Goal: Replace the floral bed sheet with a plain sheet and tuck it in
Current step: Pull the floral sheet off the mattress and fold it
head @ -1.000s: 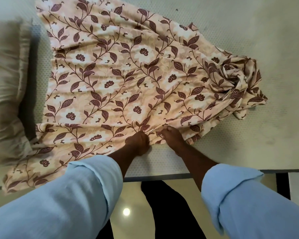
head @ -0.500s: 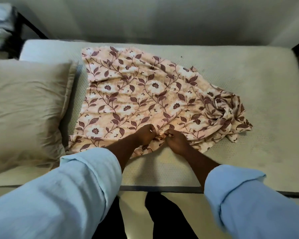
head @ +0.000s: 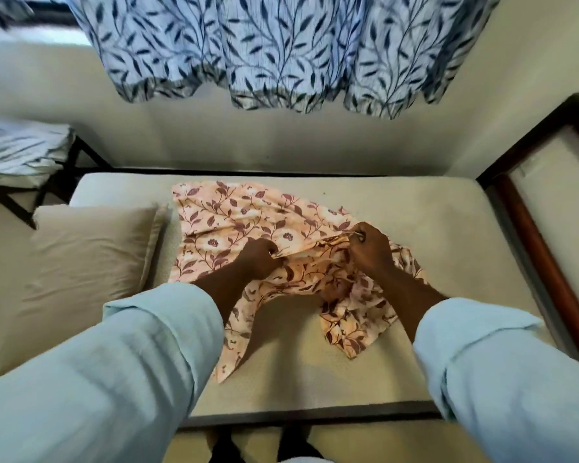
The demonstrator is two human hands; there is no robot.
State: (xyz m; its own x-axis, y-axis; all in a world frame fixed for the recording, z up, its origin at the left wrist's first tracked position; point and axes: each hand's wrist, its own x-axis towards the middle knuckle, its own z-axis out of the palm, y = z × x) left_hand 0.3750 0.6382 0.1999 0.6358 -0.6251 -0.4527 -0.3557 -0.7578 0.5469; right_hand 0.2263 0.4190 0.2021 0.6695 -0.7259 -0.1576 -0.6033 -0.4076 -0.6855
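On the bare mattress (head: 448, 228), mid-bed, the floral sheet (head: 248, 212) sits in a loose heap, fully untucked, its far part flat and its near part lifted. Left hand (head: 259, 259) and right hand (head: 370, 250) each grip the near edge; the fingers (head: 360, 237) of the right are curled tight on a pinch of hem, and those of the left are closed on a fold just below it. Change against a second ago: then both hands sat almost touching, low on the edge where it lay on the mattress; now they are apart and raised, with the edge pulled taut between them and two tails of cloth hanging down toward the near side. The sheet also covers less of the mattress than it did. The view has tipped upward, bringing in a leaf-print curtain (head: 281, 55). Pillow (head: 91, 255) lies at the left end, just beside the sheet. Judgement: removal stage, gathering or folding the old sheet for lifting off; most of the task is still ahead. No plain sheet is on the bed. A folded pale cloth (head: 17, 152) on a stand at far left may be it; cannot tell. Risk: the hanging tails could drag on the mattress.
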